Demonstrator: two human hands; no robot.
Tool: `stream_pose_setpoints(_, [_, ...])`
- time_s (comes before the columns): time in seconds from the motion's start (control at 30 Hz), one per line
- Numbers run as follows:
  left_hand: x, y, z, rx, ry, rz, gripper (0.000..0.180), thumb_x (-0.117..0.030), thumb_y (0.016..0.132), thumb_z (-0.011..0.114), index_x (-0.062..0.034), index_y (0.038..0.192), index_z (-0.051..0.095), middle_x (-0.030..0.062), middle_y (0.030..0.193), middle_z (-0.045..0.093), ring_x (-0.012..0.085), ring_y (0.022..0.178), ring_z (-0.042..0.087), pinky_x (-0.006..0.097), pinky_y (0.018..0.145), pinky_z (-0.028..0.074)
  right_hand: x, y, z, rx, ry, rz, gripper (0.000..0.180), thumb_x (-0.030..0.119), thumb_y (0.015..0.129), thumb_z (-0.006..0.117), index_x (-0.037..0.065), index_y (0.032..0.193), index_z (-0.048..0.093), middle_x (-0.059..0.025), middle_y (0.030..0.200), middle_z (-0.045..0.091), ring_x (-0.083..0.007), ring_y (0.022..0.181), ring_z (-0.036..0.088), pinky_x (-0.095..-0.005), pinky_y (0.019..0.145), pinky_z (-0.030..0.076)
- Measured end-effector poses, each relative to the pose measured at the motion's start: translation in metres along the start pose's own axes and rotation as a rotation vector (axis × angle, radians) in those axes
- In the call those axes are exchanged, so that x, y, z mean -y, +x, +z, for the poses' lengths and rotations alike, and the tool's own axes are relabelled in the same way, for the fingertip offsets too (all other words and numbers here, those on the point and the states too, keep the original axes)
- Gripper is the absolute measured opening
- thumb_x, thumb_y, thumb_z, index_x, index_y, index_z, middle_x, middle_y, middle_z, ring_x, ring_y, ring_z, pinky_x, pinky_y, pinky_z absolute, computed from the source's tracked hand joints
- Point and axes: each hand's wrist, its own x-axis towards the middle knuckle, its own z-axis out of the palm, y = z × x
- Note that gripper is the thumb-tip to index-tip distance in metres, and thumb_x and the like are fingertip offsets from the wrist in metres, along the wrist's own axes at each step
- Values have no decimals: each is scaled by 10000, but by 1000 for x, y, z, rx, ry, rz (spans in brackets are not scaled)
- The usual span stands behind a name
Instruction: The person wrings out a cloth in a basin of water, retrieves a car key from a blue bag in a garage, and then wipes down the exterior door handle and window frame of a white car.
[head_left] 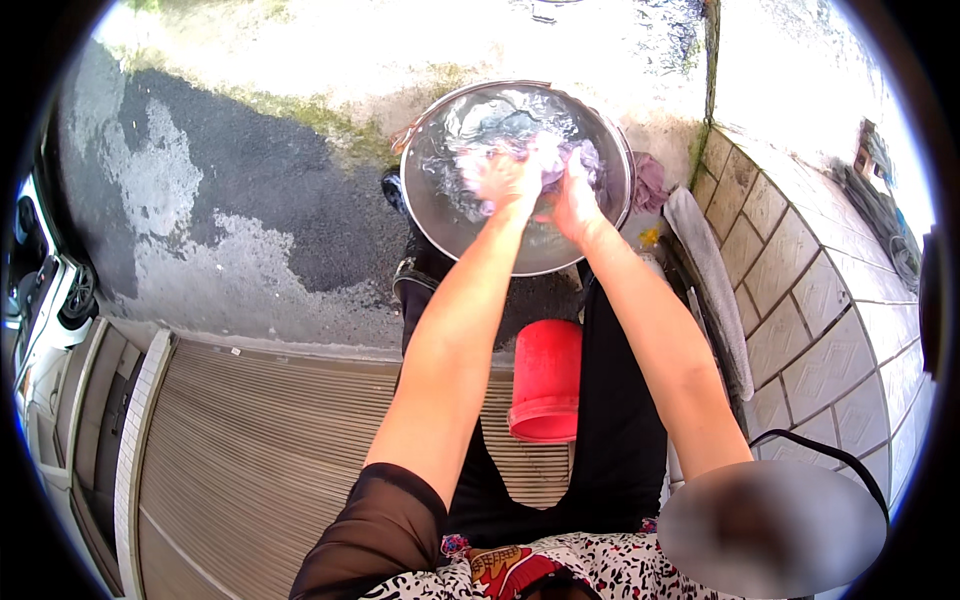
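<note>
A round metal basin (pixel 419 190) of water stands in front of me, and both my hands are inside it. Between them is a wet lilac cloth (pixel 545 156), bunched up and partly under the rippling water. My left hand (pixel 506 182) grips the cloth's left side, its fingers partly smeared by motion and splashing. On the right side of the same cloth, my right hand (pixel 575 200) is closed with the thumb on top. The rippling water hides the cloth's lower part.
A red bucket (pixel 547 375) lies between my legs. Beside the basin, a mauve cloth (pixel 649 182) rests on the ground. A tiled wall (pixel 800 290) borders the right, with a grey slab-like piece (pixel 708 285) along its foot. A ribbed shutter (pixel 260 430) and a parked car (pixel 55 290) are left.
</note>
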Motion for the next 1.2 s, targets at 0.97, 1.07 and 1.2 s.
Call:
stream_pose_setpoints(0.97, [16,22,-10,334,379,747,491,-288,810,527,-137,1266,429,216,1353,340,339,1243,339,459,1015,271,-48,32,-78,-575,-352,-533,357,129,816,544,92,1168,498,-94,1099,517,-212,993,504,-346,826,436])
stream_pose_setpoints(1.07, [67,23,9,597,-390,393,553,-323,759,583,-31,1213,460,254,1170,503,315,1113,492,354,943,375,-38,-10,18,-383,-76,-42,450,418,872,470,82,1171,489,-96,1125,523,-230,995,502,-396,824,445])
stream_pose_setpoints(1.2, [-21,-67,-28,331,-593,400,428,-390,824,537,14,953,595,248,809,601,367,736,610,418,659,463,-37,54,-58,99,399,25,692,652,818,377,99,1223,471,-110,1175,528,-296,1071,489,-413,921,383])
